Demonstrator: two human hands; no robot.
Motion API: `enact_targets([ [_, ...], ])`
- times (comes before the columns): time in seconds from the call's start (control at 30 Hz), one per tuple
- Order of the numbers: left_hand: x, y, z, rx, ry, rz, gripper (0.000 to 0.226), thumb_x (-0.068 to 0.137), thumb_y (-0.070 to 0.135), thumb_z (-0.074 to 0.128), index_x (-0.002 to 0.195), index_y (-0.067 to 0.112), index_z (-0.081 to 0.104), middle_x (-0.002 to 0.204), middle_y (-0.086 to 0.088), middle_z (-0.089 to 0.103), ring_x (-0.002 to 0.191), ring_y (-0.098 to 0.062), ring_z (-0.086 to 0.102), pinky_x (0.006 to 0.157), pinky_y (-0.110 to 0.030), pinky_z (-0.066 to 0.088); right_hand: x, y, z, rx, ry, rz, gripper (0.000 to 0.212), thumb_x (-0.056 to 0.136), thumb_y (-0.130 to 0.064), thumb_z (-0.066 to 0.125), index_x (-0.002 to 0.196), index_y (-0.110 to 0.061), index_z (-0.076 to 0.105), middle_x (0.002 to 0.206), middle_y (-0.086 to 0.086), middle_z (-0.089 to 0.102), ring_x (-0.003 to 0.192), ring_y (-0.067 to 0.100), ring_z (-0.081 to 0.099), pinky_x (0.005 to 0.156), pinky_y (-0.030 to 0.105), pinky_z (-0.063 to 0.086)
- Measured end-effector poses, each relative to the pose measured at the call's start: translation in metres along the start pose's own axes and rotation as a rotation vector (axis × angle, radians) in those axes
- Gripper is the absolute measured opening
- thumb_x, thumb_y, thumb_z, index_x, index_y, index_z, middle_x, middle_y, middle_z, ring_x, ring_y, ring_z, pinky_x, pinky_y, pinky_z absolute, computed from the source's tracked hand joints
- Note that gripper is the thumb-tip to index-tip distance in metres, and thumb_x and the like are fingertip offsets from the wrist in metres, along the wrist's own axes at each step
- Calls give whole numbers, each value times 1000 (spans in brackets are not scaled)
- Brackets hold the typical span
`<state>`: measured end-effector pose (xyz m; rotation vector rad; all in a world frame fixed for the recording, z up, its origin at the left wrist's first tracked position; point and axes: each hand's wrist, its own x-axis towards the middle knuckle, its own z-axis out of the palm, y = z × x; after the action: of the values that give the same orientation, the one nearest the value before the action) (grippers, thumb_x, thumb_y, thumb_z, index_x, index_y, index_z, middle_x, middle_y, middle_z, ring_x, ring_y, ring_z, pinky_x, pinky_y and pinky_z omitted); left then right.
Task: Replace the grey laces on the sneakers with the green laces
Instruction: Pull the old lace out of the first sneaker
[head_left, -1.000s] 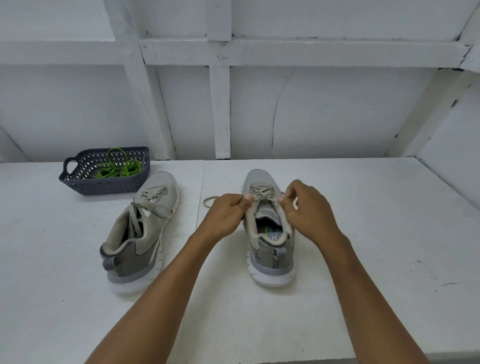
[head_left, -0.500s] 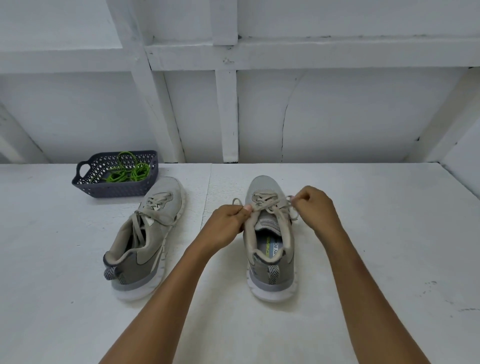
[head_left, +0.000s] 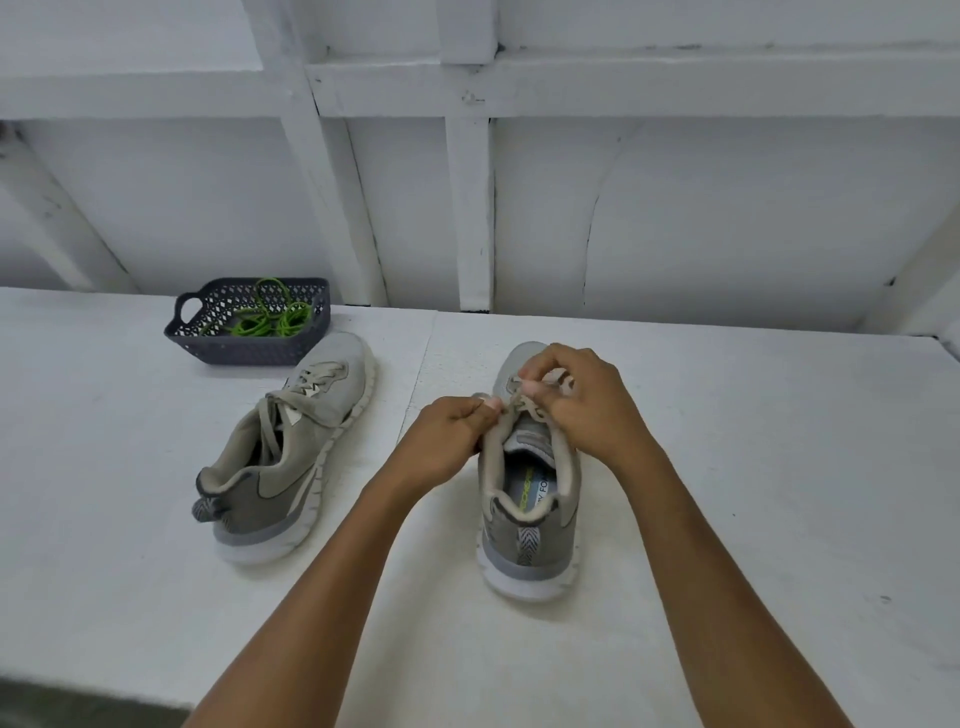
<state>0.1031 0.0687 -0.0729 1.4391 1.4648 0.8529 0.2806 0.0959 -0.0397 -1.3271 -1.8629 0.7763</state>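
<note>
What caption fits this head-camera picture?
Left hand and right hand pinch the grey lace of one grey sneaker; green laces lie in the dark plastic basket.

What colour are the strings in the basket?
Bright green laces, seen from the head camera.

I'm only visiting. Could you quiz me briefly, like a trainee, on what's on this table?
1. True or false: the bright green laces lie in the dark grey perforated plastic basket.
2. Which grey mesh shoe are the hands working on? A) the right sneaker B) the left sneaker
3. Fill in: the left hand and right hand both pinch its grey ____.
Key: 1 true; 2 A; 3 lace.
</note>
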Motion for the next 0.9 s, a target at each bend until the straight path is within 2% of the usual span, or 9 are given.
enact_targets([
  [0.13, -5, 4, 3, 26, 29, 3, 53, 102, 41, 49, 73, -2, 54, 58, 5, 47, 51, -9, 38, 54, -21, 34, 9, 3, -21, 840, 336, 302, 25, 103, -10, 42, 82, -16, 54, 84, -4, 74, 90, 14, 67, 84, 33, 49],
  [0.23, -7, 8, 4, 71, 45, 5, 49, 103, 40, 48, 68, 7, 52, 52, 11, 45, 48, -7, 37, 54, -23, 32, 10, 4, -31, 1081, 212, 337, 27, 100, 3, 35, 80, -10, 47, 56, 2, 59, 56, 21, 61, 69, 37, 54],
  [0.37, -8, 11, 6, 97, 66, 7, 48, 103, 39, 48, 60, 18, 43, 48, 13, 41, 47, -6, 35, 54, -26, 30, 4, -1, -24, 535, 24, 228, 14, 96, -8, 56, 83, -13, 58, 56, -9, 48, 41, 5, 43, 53, 27, 43],
  [0.47, -8, 10, 6, 98, 77, 9, 48, 102, 41, 48, 61, 17, 44, 52, 9, 42, 51, -10, 36, 59, -29, 30, 3, -7, -17, -98, -246, 53, 10, 86, -26, 72, 76, -27, 68, 69, -18, 60, 65, -1, 56, 58, 17, 42],
  [0.57, -8, 10, 5, 108, 71, 7, 47, 102, 43, 48, 63, 17, 48, 55, 8, 45, 54, -12, 37, 63, -32, 32, 6, -10, -14, -216, -309, 44, 11, 84, -24, 74, 75, -25, 67, 77, -9, 64, 71, 6, 56, 62, 22, 43],
  [0.67, -10, 12, 3, 97, 42, -18, 47, 102, 45, 47, 67, 14, 54, 53, 10, 46, 53, -11, 38, 63, -31, 32, 12, -12, -19, 317, -34, 116, 22, 89, -9, 66, 71, -19, 61, 75, -5, 64, 71, 10, 57, 70, 21, 48],
  [0.77, -10, 15, 0, 80, -5, -25, 51, 102, 45, 47, 71, 6, 54, 53, 10, 44, 53, -12, 36, 62, -31, 31, 17, -9, -31, 963, 157, 286, 26, 97, 0, 49, 73, -11, 51, 79, 9, 68, 79, 23, 65, 81, 35, 55],
  [0.83, -8, 17, -2, 85, -45, -26, 51, 102, 44, 47, 65, 10, 51, 50, 13, 43, 50, -10, 35, 60, -29, 30, 16, -8, -34, 1176, 161, 339, 27, 101, -5, 39, 75, -11, 46, 64, 8, 64, 63, 23, 64, 73, 39, 57],
  [0.9, -6, 21, -5, 98, -89, -37, 50, 102, 42, 48, 59, 18, 47, 46, 14, 42, 45, -5, 35, 57, -28, 30, 13, -6, -36, 1122, 212, 390, 29, 102, -11, 40, 74, -16, 43, 52, -1, 44, 42, 13, 42, 50, 29, 45],
])
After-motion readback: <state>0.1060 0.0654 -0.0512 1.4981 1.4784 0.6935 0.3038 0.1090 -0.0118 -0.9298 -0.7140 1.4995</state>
